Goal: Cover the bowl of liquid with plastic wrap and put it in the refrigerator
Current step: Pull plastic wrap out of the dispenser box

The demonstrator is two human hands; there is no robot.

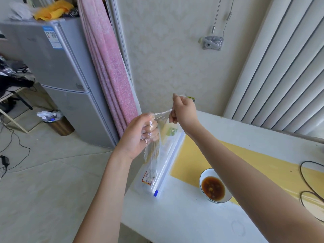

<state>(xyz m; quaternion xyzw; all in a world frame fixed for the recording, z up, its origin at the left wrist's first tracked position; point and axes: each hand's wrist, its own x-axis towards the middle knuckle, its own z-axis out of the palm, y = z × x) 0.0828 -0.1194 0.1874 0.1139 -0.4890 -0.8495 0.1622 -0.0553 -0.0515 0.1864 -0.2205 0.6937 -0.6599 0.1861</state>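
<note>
Nearest, two bare forearms reach forward over a white table. On the table, close to the right forearm, stands a white bowl of brown liquid with small bits in it, uncovered, resting where the white top meets a yellow mat. Left of the bowl, near the table's edge, lies the long box of plastic wrap, with a blue end cap at its near end.

Above the box, the left hand has its grip closed around a bunched wad of plastic wrap, fingers curled over the film, which hangs in a clear sheet down toward the box. The right hand is fisted, its grip pinching a twisted strand of the same film; the strand runs taut between the two hands, which are held near each other.

Farther off, a pink curtain hangs beside a grey refrigerator, its doors closed, well apart from the bowl. A small bin stands on the floor at its foot.
</note>
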